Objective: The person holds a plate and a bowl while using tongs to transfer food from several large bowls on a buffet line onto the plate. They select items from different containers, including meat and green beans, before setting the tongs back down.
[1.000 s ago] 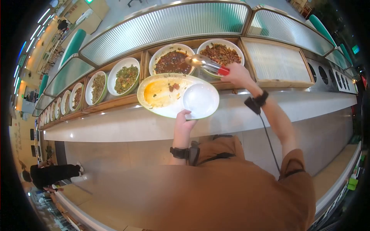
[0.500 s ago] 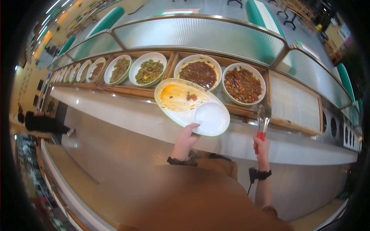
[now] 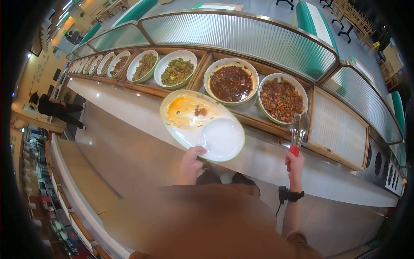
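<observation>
My left hand [image 3: 192, 163] is closed on the near rim of a white oval plate [image 3: 222, 140] with a green edge. Orange sauce and a few food scraps smear its far half, and a white round area shows at the near end. The plate is tilted in front of the counter. My right hand [image 3: 295, 165] grips metal tongs [image 3: 298, 129] by their red handle, tips pointing up beside a bowl of chopped brown-red food [image 3: 282, 100]. Left of that bowl sits a bowl of dark red saucy food [image 3: 230, 83].
Bowls of chopped green food [image 3: 177, 72] and brown food [image 3: 145, 66] line the wooden counter trays leftward. A ribbed glass guard [image 3: 237, 41] runs behind them. A slatted wooden-framed panel [image 3: 338, 125] lies at right. A person in black [image 3: 54, 108] stands far left.
My left hand has moved left and slightly down with the plate, away from the saucy bowl. My right hand still holds the tongs, nearly in place. The view has shifted, showing more of the person.
</observation>
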Demonstrator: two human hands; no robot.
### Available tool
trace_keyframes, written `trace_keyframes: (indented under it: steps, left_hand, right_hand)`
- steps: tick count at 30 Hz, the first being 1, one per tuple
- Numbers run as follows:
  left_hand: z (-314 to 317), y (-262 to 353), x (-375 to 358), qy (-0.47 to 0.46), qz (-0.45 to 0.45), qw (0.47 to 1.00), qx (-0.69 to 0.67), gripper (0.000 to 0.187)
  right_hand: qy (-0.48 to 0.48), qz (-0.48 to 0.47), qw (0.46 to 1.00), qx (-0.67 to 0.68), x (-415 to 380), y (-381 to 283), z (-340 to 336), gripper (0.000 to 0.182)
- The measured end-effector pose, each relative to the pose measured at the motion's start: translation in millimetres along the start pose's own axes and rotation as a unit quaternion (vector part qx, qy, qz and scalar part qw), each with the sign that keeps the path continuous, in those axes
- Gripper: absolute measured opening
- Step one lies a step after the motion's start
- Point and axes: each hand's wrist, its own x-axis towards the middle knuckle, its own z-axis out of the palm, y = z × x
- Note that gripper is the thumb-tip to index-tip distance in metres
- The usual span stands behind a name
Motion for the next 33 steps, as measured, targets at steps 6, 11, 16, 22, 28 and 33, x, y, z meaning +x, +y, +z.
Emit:
trace_keyframes:
  steps: [6,11,16,22,28,33]
  left_hand:
    - [-14,59,9,0.144,-0.127,0.938,-0.288,0.046]
    - [-103,26,32,0.07,0.017,0.997,0.038,0.03]
    - [-131,86,53,-0.053,0.147,0.966,0.206,0.034]
    - [-149,99,91,-0.06,-0.013,0.994,-0.094,0.028]
    - [-162,91,101,-0.129,0.114,0.976,0.133,0.022]
    - [-149,87,112,-0.142,0.09,0.981,0.097,0.02]
  right_hand:
    - [0.014,0.017,1.0,0.002,-13,3,31,0.015]
    - [0.064,0.015,0.997,0.027,-49,17,76,0.014]
    - [0.1,0.024,0.994,0.04,-92,35,130,0.013]
    - [0.119,0.049,0.992,0.004,-131,33,184,0.015]
    - [0.119,0.018,0.993,0.002,-122,20,208,0.015]
    - [0.1,-0.009,0.995,-0.017,-91,-19,217,0.015]
